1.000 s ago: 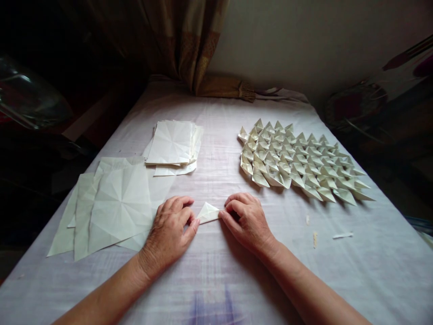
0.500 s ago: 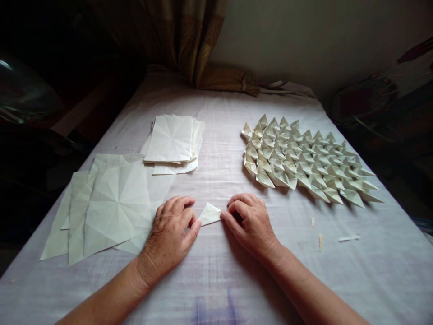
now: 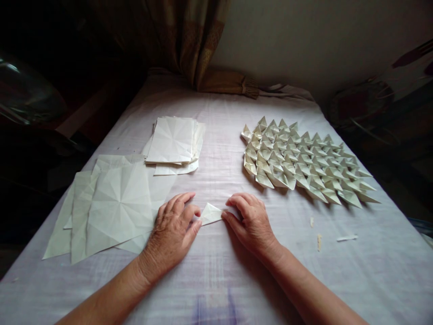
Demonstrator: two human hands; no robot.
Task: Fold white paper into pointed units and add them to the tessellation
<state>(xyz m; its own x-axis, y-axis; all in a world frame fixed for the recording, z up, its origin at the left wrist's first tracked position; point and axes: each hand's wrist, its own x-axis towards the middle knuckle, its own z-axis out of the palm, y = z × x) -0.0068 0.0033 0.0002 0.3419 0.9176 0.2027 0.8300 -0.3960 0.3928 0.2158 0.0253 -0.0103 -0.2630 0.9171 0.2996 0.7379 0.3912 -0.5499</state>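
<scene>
A small folded paper piece [image 3: 211, 215], white and roughly triangular, lies low on the cloth between my hands. At its left corner, the thumb and forefinger of my left hand [image 3: 174, 225] pinch the paper. My right hand [image 3: 251, 222] grips the right corner between thumb and curled fingers, which hide that tip. Beside my left hand lie several creased paper sheets [image 3: 118, 203], overlapping and marked with star-like fold lines. Beyond them is a stack of smaller creased squares [image 3: 171, 140].
On the right, many folded paper boats [image 3: 304, 162] stand close together in rows. Small paper scraps [image 3: 347, 238] lie nearer me. The bed-like surface has a pale cloth [image 3: 216, 271] with a purple stain in front. A brown curtain [image 3: 211, 45] hangs at the back.
My left forefinger has lifted slightly and bent more. Both hands stay at the folded paper's corners. The view has shifted very slightly.
</scene>
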